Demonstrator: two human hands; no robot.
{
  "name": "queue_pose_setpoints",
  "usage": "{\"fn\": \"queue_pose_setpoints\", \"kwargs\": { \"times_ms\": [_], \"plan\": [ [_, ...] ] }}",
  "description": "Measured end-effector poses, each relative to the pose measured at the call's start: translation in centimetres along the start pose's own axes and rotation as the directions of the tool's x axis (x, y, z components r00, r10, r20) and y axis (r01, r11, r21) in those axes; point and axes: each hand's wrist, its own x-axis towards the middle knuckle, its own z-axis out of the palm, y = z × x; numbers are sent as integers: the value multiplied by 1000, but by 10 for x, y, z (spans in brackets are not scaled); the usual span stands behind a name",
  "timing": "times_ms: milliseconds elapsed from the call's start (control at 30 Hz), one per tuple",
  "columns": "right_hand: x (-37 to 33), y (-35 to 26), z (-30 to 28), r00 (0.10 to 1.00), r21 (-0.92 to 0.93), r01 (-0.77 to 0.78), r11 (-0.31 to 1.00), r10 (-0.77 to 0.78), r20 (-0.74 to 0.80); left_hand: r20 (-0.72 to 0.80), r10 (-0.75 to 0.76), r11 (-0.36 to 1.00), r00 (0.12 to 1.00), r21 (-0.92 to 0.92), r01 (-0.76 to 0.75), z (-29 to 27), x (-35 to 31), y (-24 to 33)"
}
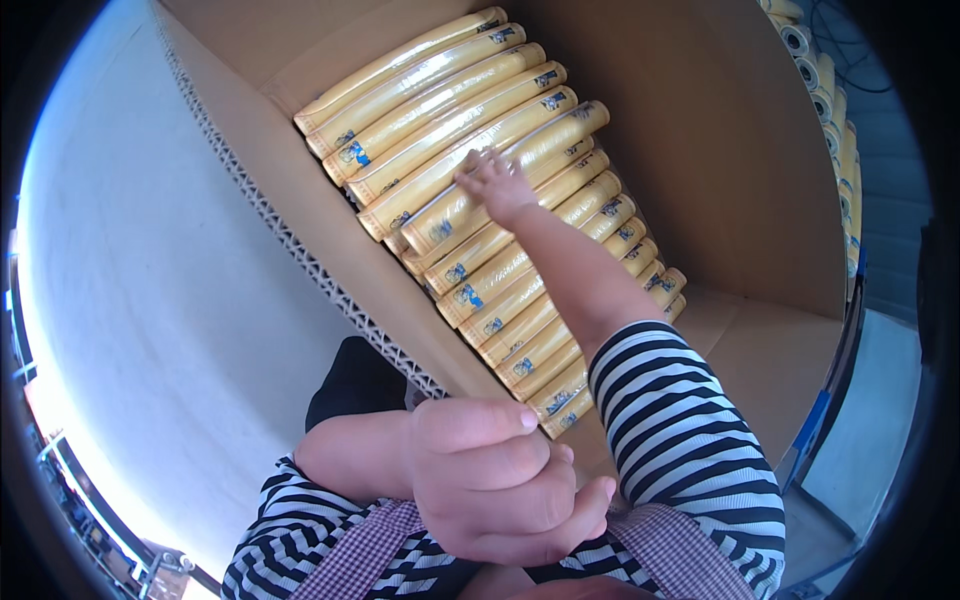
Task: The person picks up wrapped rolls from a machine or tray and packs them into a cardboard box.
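Inside a large cardboard box [740,120] lies a row of yellow, glossy-wrapped rolls [490,270] with small blue printed figures, packed side by side. My right hand [497,190] reaches in over them from the right. Its fingers are spread, and they rest on a roll [553,135] that sits slightly higher than its neighbours. Close to my chest, outside the row, my left hand [500,480] is curled into a loose fist, with nothing showing from it. The inside of that fist is hidden.
The box's corrugated edge [270,210] runs diagonally along the left, beside a pale surface [200,300]. Past the right wall, more yellow rolls [825,105] are stacked with round ends showing. Bare cardboard [755,350] shows at the row's near right.
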Motion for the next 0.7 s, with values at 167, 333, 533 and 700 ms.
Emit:
{"fn": "queue_pose_setpoints", "kwargs": {
  "times_ms": [167, 333, 533, 700],
  "plan": [
    [-11, 7, 49, 988, 132, 73, 989, -54, -148, -21, 0, 999, 1000, 48, 1, 9, 3, -6],
    [12, -9, 49, 963, -11, 73, 997, -73, -258, 95, -1, 991, 995, 132, -11, 4, 4, -5],
    [13, -59, 38, 915, -32, 213, 977, -211, -345, 28, 6, 987, 1000, 159, -10, 11, -4, -5],
    [4, -57, 48, 914, 88, 182, 979, -136, -381, 41, -28, 995, 999, 101, 24, 13, 2, -2]
  ]
}}
